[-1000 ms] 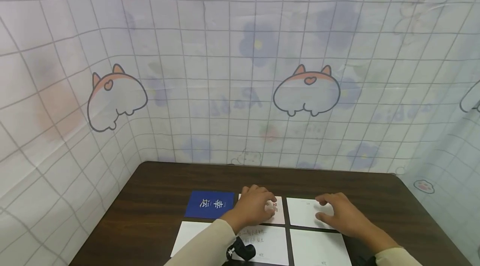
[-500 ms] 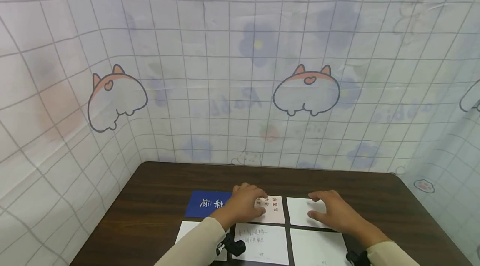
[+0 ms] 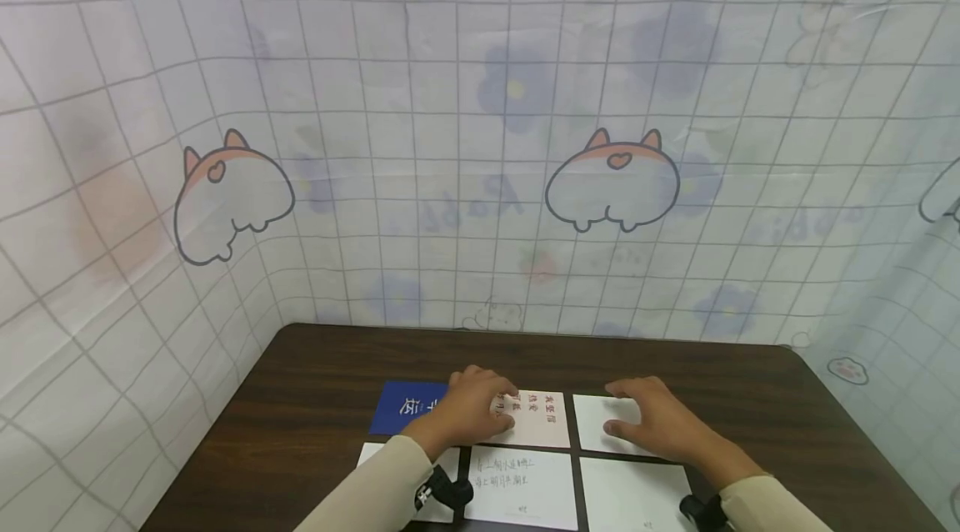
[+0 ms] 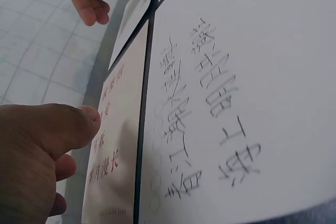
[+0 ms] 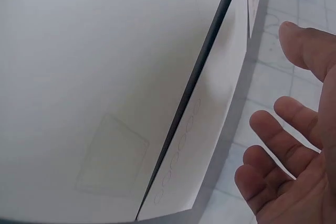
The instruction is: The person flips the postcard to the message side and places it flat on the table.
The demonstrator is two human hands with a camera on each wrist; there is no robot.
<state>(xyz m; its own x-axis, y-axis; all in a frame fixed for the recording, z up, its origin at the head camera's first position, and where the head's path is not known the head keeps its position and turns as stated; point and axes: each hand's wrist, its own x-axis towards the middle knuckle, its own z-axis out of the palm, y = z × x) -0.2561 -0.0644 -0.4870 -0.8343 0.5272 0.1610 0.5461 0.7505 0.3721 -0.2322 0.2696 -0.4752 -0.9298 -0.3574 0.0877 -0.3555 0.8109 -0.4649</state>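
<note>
My left hand (image 3: 468,407) hovers in the head view between a blue card (image 3: 390,407) and a pinkish card with red characters (image 3: 543,419). Its fingers are relaxed and hold nothing. My right hand (image 3: 663,424) is over the right part of a white card (image 3: 600,424), thumb and fingers apart, nothing in it. Below these lie a handwritten white postcard (image 3: 525,492), another white card (image 3: 637,499) on the right, and a white card (image 3: 448,465) partly hidden by the left sleeve. In the left wrist view, the left thumb (image 4: 79,127) overlaps the edge of the pinkish card.
All the cards lie in two rows with narrow gaps on a dark wooden table (image 3: 300,399). A pale gridded curtain (image 3: 450,98) with cartoon prints surrounds the table's back and sides. Black wrist cameras (image 3: 450,489) sit at both cuffs.
My left hand has slid left off the pinkish card toward the blue one, uncovering more red characters and handwriting. My right hand has shifted slightly left. The cards stay in place.
</note>
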